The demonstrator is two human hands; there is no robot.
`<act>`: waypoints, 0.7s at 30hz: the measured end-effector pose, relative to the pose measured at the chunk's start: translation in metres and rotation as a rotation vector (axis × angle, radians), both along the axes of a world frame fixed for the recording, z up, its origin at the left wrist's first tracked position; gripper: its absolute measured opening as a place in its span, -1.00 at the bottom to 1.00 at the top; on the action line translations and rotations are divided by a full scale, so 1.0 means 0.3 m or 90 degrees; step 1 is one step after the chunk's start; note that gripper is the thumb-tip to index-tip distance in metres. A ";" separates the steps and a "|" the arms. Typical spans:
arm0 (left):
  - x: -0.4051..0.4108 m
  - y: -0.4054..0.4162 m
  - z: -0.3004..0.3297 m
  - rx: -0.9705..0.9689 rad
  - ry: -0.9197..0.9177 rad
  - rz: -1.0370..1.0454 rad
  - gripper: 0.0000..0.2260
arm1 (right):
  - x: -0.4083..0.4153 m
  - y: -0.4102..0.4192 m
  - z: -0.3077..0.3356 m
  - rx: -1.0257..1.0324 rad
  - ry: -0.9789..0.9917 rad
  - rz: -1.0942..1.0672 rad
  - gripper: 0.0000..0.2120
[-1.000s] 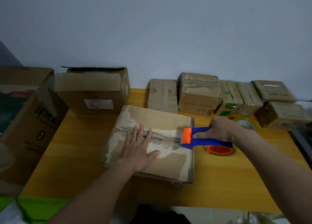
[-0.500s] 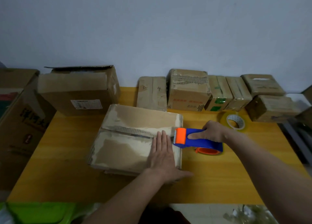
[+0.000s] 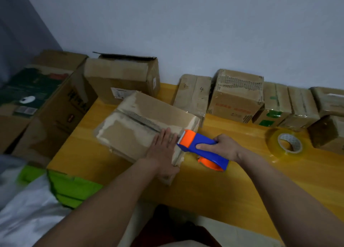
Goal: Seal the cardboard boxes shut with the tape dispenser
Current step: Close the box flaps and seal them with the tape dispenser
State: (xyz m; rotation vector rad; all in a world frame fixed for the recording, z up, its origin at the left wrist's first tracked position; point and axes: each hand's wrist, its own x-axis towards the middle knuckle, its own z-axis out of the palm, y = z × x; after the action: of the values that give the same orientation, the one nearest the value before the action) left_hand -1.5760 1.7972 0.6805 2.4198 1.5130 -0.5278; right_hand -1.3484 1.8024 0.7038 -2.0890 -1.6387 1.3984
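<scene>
A worn cardboard box (image 3: pixel 134 133) lies flat on the yellow wooden table (image 3: pixel 214 187), its top seam running from far left to near right. My left hand (image 3: pixel 163 148) presses flat on the box's right end, fingers straight beside the seam. My right hand (image 3: pixel 223 147) grips the blue handle of the blue and orange tape dispenser (image 3: pixel 201 148). The dispenser's orange head sits at the box's right edge, right next to my left fingertips.
A spare roll of clear tape (image 3: pixel 285 144) lies on the table at the right. Several taped small boxes (image 3: pixel 236 97) line the wall behind. A larger open box (image 3: pixel 121 79) and a big carton (image 3: pixel 37 101) stand at the left. Green and white plastic (image 3: pixel 61 187) lies at the near left.
My left hand slid along the seam from the box's middle to its right end. The dispenser stayed at the right edge. The camera tilted, so the box now appears angled.
</scene>
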 end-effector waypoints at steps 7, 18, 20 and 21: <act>0.005 -0.005 -0.029 0.010 0.010 0.032 -0.01 | 0.165 -0.095 -0.008 -0.052 0.032 -0.010 -0.25; 0.016 -0.010 -0.032 0.002 0.021 0.000 -0.08 | 0.152 -0.097 0.056 -0.085 -0.120 0.045 -0.51; 0.016 -0.009 -0.035 0.001 0.020 -0.002 -0.08 | 0.152 -0.091 0.072 -0.124 -0.122 0.067 -0.55; 0.015 -0.009 -0.036 0.008 0.024 -0.010 -0.09 | 0.150 -0.090 0.080 -0.140 -0.124 0.074 -0.58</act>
State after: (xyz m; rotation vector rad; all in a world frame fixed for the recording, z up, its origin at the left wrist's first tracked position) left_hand -1.5714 1.7945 0.6696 2.4471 1.5176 -0.5707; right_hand -1.3034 1.7752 0.7277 -2.3518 -1.7762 1.5144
